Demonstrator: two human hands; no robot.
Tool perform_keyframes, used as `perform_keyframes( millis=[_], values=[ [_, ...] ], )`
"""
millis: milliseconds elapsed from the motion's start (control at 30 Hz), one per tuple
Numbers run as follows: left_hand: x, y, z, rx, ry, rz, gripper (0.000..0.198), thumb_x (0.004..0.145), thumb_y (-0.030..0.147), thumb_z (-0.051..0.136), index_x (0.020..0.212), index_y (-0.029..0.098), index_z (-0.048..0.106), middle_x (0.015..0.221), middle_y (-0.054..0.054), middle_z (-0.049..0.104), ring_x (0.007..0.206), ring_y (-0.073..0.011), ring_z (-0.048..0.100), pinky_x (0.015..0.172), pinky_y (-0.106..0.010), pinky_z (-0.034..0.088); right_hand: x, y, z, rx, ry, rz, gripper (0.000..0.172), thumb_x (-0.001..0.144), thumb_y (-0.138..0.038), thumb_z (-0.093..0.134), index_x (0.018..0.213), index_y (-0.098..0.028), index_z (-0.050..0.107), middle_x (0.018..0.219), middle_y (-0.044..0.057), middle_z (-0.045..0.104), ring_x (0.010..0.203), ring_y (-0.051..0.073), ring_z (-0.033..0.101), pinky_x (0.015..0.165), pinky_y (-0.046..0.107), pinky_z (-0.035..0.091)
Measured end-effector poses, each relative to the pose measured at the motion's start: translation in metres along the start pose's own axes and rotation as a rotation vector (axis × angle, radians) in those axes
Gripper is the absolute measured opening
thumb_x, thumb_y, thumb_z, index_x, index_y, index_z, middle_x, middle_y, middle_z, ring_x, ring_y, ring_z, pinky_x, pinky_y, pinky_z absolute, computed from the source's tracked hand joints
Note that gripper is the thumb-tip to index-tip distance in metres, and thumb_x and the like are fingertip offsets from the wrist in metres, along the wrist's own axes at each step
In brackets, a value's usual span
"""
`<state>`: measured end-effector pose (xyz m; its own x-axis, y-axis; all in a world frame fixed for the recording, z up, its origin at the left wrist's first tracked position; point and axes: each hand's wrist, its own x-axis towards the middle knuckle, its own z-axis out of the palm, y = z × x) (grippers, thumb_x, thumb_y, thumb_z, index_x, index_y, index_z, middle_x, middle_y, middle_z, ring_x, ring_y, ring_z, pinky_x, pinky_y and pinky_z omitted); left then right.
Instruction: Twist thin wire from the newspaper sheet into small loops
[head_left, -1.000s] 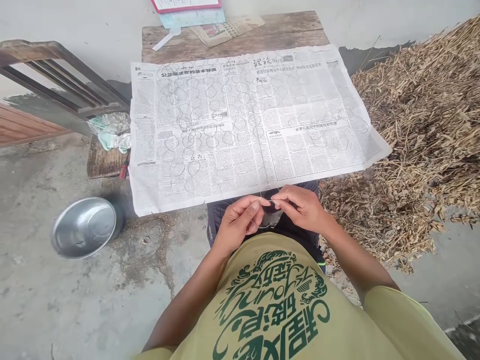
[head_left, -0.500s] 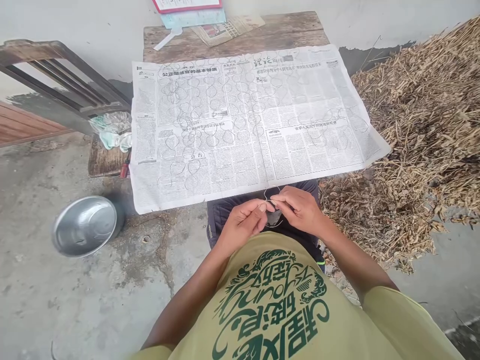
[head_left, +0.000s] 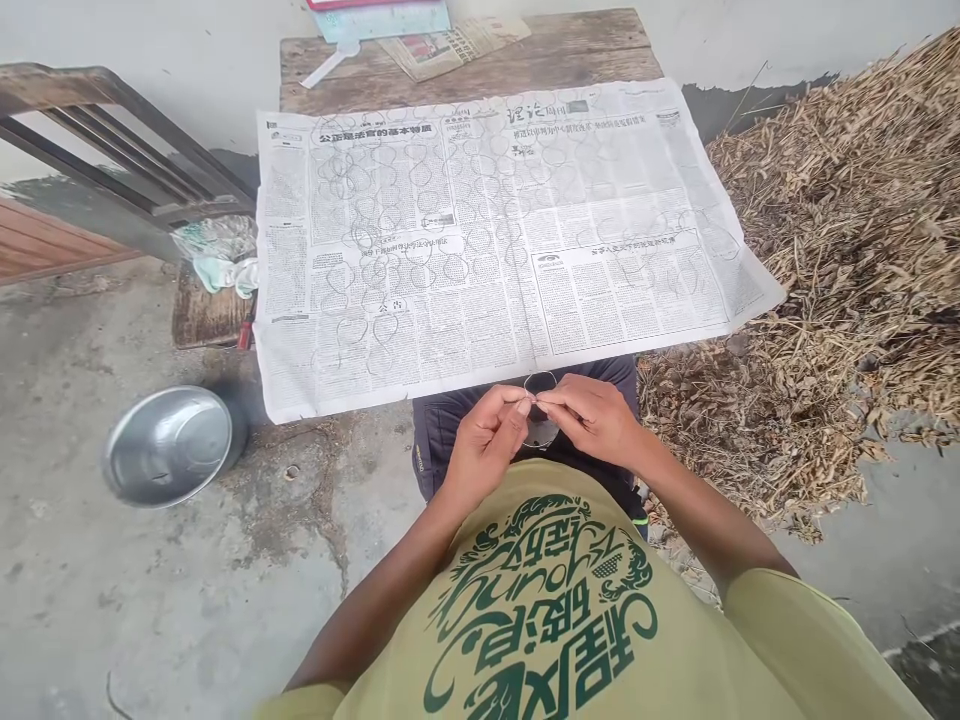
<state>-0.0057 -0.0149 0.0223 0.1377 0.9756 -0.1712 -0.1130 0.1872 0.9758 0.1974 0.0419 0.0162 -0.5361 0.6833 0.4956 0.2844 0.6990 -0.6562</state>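
Observation:
Over my lap, my left hand [head_left: 487, 438] and my right hand [head_left: 594, 418] meet fingertip to fingertip. Both pinch a thin, pale wire [head_left: 541, 375] at its middle. One rounded loop of it shows above the fingers and another curve below, like a figure eight. Whether the wire's ends are joined is hidden by the fingers. Just beyond the hands, a spread newspaper [head_left: 465, 345] covers much of a wooden table [head_left: 570, 50]. Many thin, dark loops of similar shape [head_left: 385, 327] lie on the paper in rough rows, mostly towards its left and middle.
A metal basin [head_left: 171, 445] stands on the concrete floor at left. Behind it is a wooden chair [head_left: 82, 85] with a crumpled plastic bag [head_left: 217, 240] on the seat. Dry stalks [head_left: 840, 250] are heaped at right. A folded newspaper [head_left: 457, 48] lies at the table's back.
My fingertips have come closer together on the wire. Its lower part, earlier a loose curve with a free end showing, now looks drawn in to a rounder loop. The view has shifted slightly.

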Motion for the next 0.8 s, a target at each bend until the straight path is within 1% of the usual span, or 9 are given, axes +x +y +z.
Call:
perform_keyframes(
  millis=[100, 233, 267, 333, 400, 467, 567, 667, 800],
  values=[
    [-0.001, 0.0, -0.004, 0.026, 0.021, -0.024, 0.028, 0.108, 0.049, 0.067, 0.109, 0.022, 0.071, 0.06, 0.008, 0.045, 0.051, -0.0093, 0.035, 0.052, -0.023, 0.029, 0.001, -0.002, -0.01, 0.014, -0.028, 0.001, 0.016, 0.112, -0.023, 0.061, 0.123, -0.02, 0.073, 0.079, 0.002, 0.073, 0.068, 0.015, 0.065, 0.062, 0.03, 0.051],
    [-0.002, 0.005, -0.011, 0.119, -0.044, -0.055, 0.029, 0.107, 0.049, 0.068, 0.108, 0.021, 0.076, 0.063, 0.005, 0.05, 0.055, -0.0104, 0.038, 0.055, -0.024, 0.029, 0.007, -0.002, -0.027, 0.004, 0.054, 0.142, 0.023, 0.111, -0.026, 0.064, 0.132, -0.022, 0.071, 0.087, 0.002, 0.077, 0.072, 0.016, 0.069, 0.067, 0.031, 0.057],
    [-0.001, 0.006, -0.012, 0.137, -0.067, -0.047, 0.029, 0.107, 0.049, 0.069, 0.106, 0.021, 0.077, 0.064, 0.005, 0.051, 0.056, -0.0107, 0.038, 0.056, -0.025, 0.029, 0.009, 0.0, -0.03, 0.02, 0.03, 0.182, 0.023, 0.11, -0.028, 0.065, 0.132, -0.022, 0.071, 0.092, 0.003, 0.079, 0.074, 0.016, 0.07, 0.068, 0.031, 0.057],
    [0.0, 0.009, -0.014, 0.16, -0.1, -0.018, 0.029, 0.107, 0.048, 0.069, 0.104, 0.021, 0.077, 0.065, 0.004, 0.049, 0.058, -0.0113, 0.037, 0.058, -0.025, 0.03, 0.015, 0.004, -0.033, 0.125, -0.091, 0.238, 0.02, 0.11, -0.029, 0.065, 0.127, -0.022, 0.073, 0.099, 0.004, 0.081, 0.078, 0.014, 0.072, 0.068, 0.028, 0.057],
    [0.003, 0.01, -0.014, 0.168, -0.124, 0.009, 0.029, 0.106, 0.048, 0.069, 0.101, 0.021, 0.077, 0.066, 0.005, 0.047, 0.06, -0.0117, 0.036, 0.059, -0.026, 0.03, 0.018, 0.008, -0.032, 0.296, -0.217, 0.275, 0.017, 0.112, -0.029, 0.062, 0.119, -0.022, 0.076, 0.095, 0.002, 0.082, 0.077, 0.012, 0.073, 0.069, 0.026, 0.058],
    [0.004, 0.009, -0.016, 0.161, -0.143, 0.019, 0.03, 0.106, 0.048, 0.07, 0.099, 0.02, 0.076, 0.066, 0.005, 0.046, 0.06, -0.0116, 0.036, 0.059, -0.025, 0.03, 0.019, 0.012, -0.029, 0.443, -0.276, 0.311, 0.019, 0.113, -0.029, 0.06, 0.115, -0.022, 0.078, 0.085, -0.001, 0.079, 0.071, 0.011, 0.072, 0.068, 0.024, 0.059],
    [0.005, 0.006, -0.02, 0.143, -0.136, 0.004, 0.029, 0.105, 0.049, 0.071, 0.104, 0.02, 0.076, 0.066, 0.004, 0.051, 0.059, -0.0117, 0.041, 0.059, -0.025, 0.033, 0.016, 0.015, -0.023, 0.541, -0.249, 0.379, 0.021, 0.112, -0.034, 0.063, 0.113, -0.022, 0.08, 0.074, -0.004, 0.074, 0.06, 0.008, 0.066, 0.059, 0.021, 0.055],
    [0.004, 0.005, -0.025, 0.135, -0.096, -0.005, 0.032, 0.105, 0.049, 0.072, 0.114, 0.02, 0.077, 0.069, 0.002, 0.059, 0.061, -0.0125, 0.05, 0.06, -0.024, 0.039, 0.012, 0.014, -0.017, 0.544, -0.166, 0.462, 0.023, 0.111, -0.038, 0.065, 0.112, -0.021, 0.081, 0.066, -0.005, 0.07, 0.052, 0.007, 0.061, 0.054, 0.02, 0.051],
    [0.003, 0.006, -0.029, 0.09, -0.044, -0.056, 0.033, 0.106, 0.05, 0.07, 0.119, 0.021, 0.079, 0.075, 0.001, 0.065, 0.056, -0.0093, 0.045, 0.055, -0.023, 0.036, 0.008, 0.008, -0.008, 0.497, -0.016, 0.511, 0.025, 0.111, -0.039, 0.065, 0.115, -0.021, 0.082, 0.056, -0.008, 0.062, 0.046, 0.007, 0.053, 0.049, 0.02, 0.045]
  ],
)
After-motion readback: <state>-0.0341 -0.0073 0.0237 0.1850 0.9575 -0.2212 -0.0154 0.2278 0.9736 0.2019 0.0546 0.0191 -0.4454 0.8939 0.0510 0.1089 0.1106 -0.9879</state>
